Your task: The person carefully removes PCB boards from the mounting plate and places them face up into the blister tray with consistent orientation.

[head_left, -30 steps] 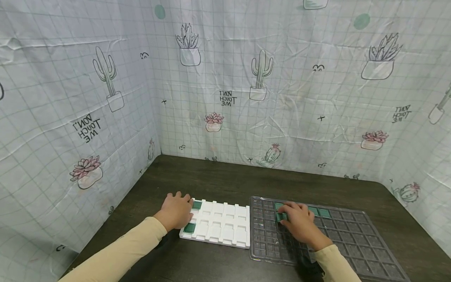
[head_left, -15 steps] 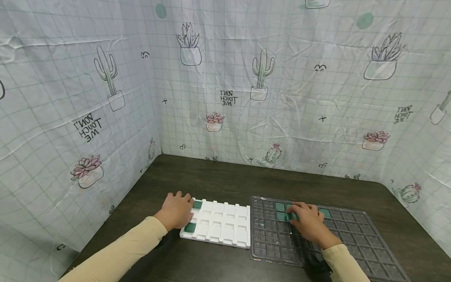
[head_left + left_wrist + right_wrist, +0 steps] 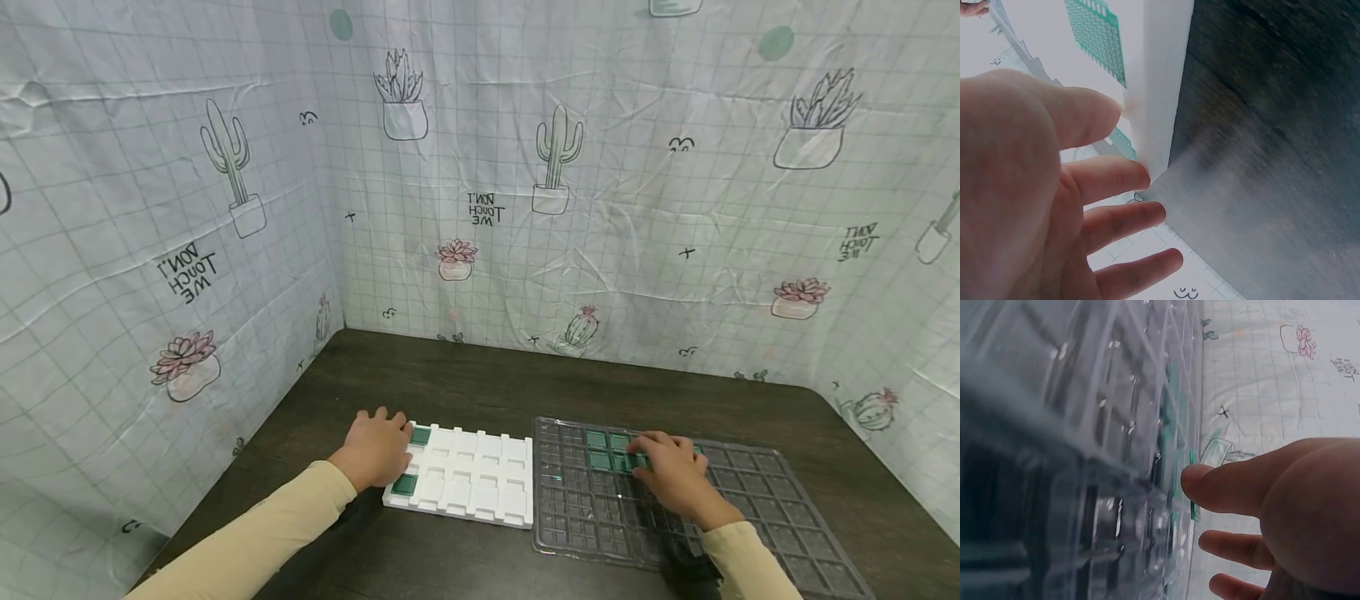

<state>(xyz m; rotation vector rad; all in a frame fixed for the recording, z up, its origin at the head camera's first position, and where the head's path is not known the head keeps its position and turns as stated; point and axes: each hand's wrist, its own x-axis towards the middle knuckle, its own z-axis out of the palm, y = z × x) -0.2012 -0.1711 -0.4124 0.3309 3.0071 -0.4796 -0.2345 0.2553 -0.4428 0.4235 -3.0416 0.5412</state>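
Note:
My left hand (image 3: 377,448) lies at the left end of a white slotted tray (image 3: 480,475); its thumb and index fingertip are at the tray's edge, the other fingers loosely spread. Two green perfboards sit in that tray, a rear board (image 3: 420,436) and a front board (image 3: 405,484). Over the clear plastic tray (image 3: 570,508) on the right, my right hand (image 3: 671,472) pinches a small green perfboard (image 3: 1195,511), seen nearly edge-on behind the thumb in the right wrist view. Several more boards, one of them a perfboard (image 3: 598,460), lie in the clear tray's cells, partly covered by this hand.
The trays stand side by side on a dark wooden table (image 3: 435,371). A white cloth (image 3: 637,250) printed with cacti hangs behind the table and along its sides. A dark object (image 3: 690,562) is at the right wrist.
My right hand has shifted rightward over the clear tray, uncovering more green perfboards to its left. The left hand and the white tray have stayed in place.

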